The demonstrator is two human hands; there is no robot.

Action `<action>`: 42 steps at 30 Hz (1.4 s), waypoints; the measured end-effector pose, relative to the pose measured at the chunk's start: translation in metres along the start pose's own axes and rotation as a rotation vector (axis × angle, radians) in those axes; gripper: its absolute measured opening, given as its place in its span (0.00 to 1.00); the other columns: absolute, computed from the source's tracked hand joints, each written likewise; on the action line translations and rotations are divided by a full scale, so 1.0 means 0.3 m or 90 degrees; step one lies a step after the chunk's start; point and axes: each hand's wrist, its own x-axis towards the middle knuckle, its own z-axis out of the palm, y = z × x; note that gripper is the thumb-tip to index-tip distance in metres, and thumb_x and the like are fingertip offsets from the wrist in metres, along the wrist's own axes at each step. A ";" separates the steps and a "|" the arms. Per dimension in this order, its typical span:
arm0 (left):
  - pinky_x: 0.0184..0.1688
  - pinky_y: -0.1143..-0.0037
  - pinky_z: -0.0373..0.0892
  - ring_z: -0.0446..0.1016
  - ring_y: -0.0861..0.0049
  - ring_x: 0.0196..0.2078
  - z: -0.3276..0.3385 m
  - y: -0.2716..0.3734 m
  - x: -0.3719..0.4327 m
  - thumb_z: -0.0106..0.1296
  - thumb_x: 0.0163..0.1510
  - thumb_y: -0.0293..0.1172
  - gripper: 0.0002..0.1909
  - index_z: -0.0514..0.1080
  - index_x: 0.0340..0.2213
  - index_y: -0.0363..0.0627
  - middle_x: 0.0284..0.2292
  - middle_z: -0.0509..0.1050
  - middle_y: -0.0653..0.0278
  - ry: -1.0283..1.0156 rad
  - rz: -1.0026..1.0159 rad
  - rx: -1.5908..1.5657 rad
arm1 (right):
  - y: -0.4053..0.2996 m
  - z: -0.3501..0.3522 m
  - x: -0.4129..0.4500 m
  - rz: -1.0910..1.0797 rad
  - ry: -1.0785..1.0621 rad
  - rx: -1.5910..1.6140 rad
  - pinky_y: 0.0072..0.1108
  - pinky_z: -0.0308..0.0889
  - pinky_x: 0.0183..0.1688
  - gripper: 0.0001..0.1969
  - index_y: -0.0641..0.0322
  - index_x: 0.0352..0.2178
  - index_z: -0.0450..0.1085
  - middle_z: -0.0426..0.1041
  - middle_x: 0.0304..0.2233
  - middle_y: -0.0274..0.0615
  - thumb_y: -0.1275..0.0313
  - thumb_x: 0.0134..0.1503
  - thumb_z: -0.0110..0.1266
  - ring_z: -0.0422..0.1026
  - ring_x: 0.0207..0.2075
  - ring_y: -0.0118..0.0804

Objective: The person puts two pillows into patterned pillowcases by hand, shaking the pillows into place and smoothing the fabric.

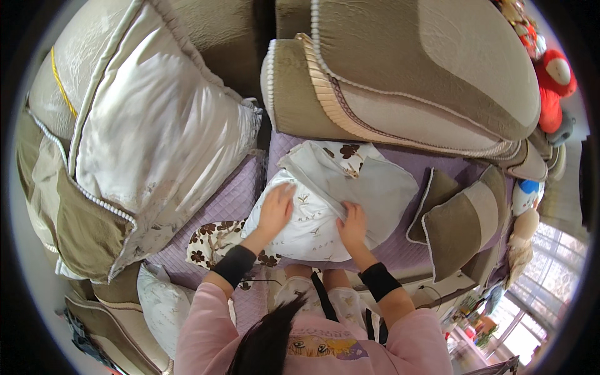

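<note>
In front of me lies a white satin cushion insert printed with small emblems and writing. A pale grey-white cloth overlaps its far right side. Its folded-back corner shows brown flowers. My left hand rests on the insert's left part, fingers extended over the satin. My right hand is at the fold where the pale cloth meets the insert; its fingers bend there, and whether they pinch the cloth is hidden. Flower-patterned fabric sticks out at the lower left, beside my left forearm.
A quilted purple sofa cover lies underneath. Large beige-brown backrest cushions stand at the far side. A big white pillow leans at left, brown cushions at right. Plush toys line the right edge, near a window.
</note>
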 end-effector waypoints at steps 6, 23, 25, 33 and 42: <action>0.45 0.69 0.56 0.57 0.62 0.45 0.086 -0.129 0.206 0.48 0.32 0.24 0.27 0.58 0.40 0.40 0.41 0.59 0.55 -0.084 0.011 0.202 | 0.175 -0.017 -0.258 0.264 0.071 -0.005 0.28 0.57 0.36 0.20 0.63 0.31 0.57 0.59 0.31 0.44 0.73 0.33 0.54 0.61 0.35 0.45; 0.20 0.75 0.58 0.62 0.71 0.16 0.176 -0.306 0.065 0.50 0.38 0.31 0.12 0.58 0.19 0.40 0.14 0.63 0.61 0.043 -0.315 -0.116 | 0.534 0.100 -0.504 0.520 -0.306 0.465 0.22 0.62 0.35 0.37 0.73 0.42 0.51 0.58 0.39 0.51 0.65 0.33 0.61 0.64 0.35 0.36; 0.19 0.76 0.57 0.59 0.76 0.16 0.162 -0.387 0.039 0.51 0.38 0.31 0.13 0.59 0.17 0.39 0.13 0.62 0.64 -0.026 -0.324 -0.123 | 0.551 0.111 -0.503 0.646 -0.306 0.643 0.24 0.61 0.37 0.33 0.69 0.42 0.53 0.62 0.37 0.49 0.68 0.35 0.59 0.64 0.35 0.35; 0.22 0.77 0.59 0.63 0.75 0.17 0.157 -0.284 -0.015 0.50 0.42 0.33 0.12 0.65 0.18 0.35 0.14 0.65 0.59 -0.029 -0.296 -0.114 | 0.441 0.292 -0.455 1.031 0.124 0.973 0.24 0.63 0.27 0.10 0.57 0.33 0.60 0.65 0.32 0.38 0.70 0.46 0.42 0.65 0.32 0.37; 0.22 0.75 0.61 0.66 0.71 0.19 -0.001 0.073 -0.201 0.41 0.46 0.36 0.14 0.66 0.21 0.35 0.16 0.67 0.58 -0.225 -0.308 -0.046 | 0.577 -0.240 -0.501 0.650 -0.025 1.102 0.22 0.63 0.37 0.14 0.66 0.35 0.62 0.67 0.34 0.39 0.70 0.47 0.39 0.66 0.35 0.32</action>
